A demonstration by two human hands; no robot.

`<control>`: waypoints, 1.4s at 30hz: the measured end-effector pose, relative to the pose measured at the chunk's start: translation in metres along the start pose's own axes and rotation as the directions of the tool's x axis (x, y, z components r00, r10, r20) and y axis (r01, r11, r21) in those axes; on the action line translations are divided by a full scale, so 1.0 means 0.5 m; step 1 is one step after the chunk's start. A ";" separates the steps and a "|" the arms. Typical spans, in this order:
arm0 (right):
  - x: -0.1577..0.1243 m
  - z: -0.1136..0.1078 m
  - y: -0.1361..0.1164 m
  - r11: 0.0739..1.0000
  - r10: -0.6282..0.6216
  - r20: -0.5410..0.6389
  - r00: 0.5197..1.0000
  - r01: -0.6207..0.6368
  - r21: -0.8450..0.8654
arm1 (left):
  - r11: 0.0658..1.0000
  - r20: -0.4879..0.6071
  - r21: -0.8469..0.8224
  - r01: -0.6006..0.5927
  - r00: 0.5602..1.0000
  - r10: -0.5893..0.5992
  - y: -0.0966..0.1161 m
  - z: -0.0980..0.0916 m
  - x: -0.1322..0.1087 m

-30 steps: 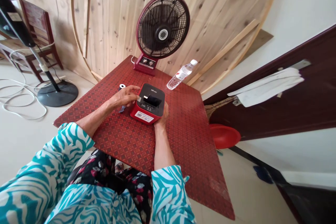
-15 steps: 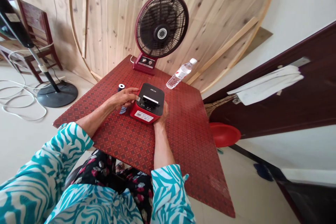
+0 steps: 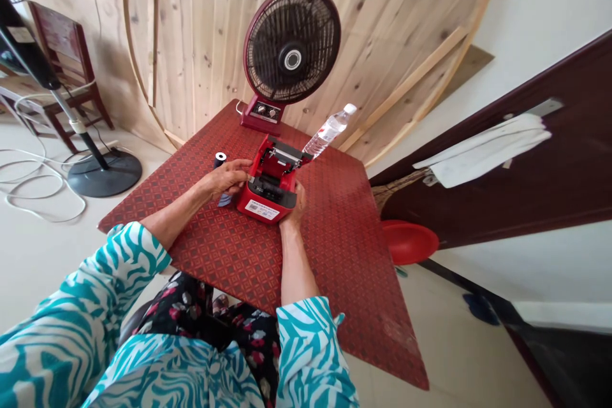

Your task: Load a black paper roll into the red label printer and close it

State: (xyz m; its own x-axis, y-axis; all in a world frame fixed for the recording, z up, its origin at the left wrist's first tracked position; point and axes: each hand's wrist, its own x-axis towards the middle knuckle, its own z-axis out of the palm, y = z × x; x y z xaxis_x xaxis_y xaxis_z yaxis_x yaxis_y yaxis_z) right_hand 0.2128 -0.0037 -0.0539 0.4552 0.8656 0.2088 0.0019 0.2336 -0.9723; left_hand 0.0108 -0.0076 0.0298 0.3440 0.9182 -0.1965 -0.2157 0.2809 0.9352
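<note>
A red receipt printer (image 3: 264, 210) with a black top stands on the table between my hands. Its lid (image 3: 287, 154) is swung up and back, showing the red paper compartment. My left hand (image 3: 228, 178) rests on the printer's left edge, fingertips touching near a small light tab. Wrapped around the right side, my right hand (image 3: 295, 207) keeps hold of the body, its fingers mostly hidden behind it. Just behind my left hand is a dark roll (image 3: 220, 159) with a white end. Something blue (image 3: 224, 200) shows below that hand, too covered to make out.
A dark red table fan (image 3: 291, 60) stands at the back of the patterned red table (image 3: 335, 268). A clear plastic bottle (image 3: 329, 131) is behind the printer. Left of the table are a standing fan's base (image 3: 105, 172) and loose cable; a red basin (image 3: 411, 242) is at the right.
The printer's lid was closed and has swung up and back, uncovering the compartment. Both hands remain at the printer's sides in nearly the same places.
</note>
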 end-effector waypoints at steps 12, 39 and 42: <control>0.003 0.002 -0.011 0.999 -0.014 -0.013 1.000 0.013 -0.050 | 0.996 -0.058 0.093 -0.015 0.998 0.020 0.011 0.001 -0.009; 0.029 0.020 0.029 0.996 0.005 -0.043 0.999 -0.001 0.091 | 0.219 0.427 0.884 -0.413 0.904 -0.017 0.098 0.073 0.171; 0.029 0.021 0.029 0.995 0.004 -0.044 0.999 0.000 0.096 | 0.129 0.434 0.896 -0.424 0.899 -0.055 0.102 0.078 0.179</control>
State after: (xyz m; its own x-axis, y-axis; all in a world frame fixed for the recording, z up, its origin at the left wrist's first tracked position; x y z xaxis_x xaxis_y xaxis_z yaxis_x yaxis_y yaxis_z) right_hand 0.2100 0.0167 -0.0639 0.4935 0.8464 0.2003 -0.0831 0.2751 -0.9578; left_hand 0.0661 0.0779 0.0712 0.7174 0.6894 -0.1001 0.6454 -0.6038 0.4679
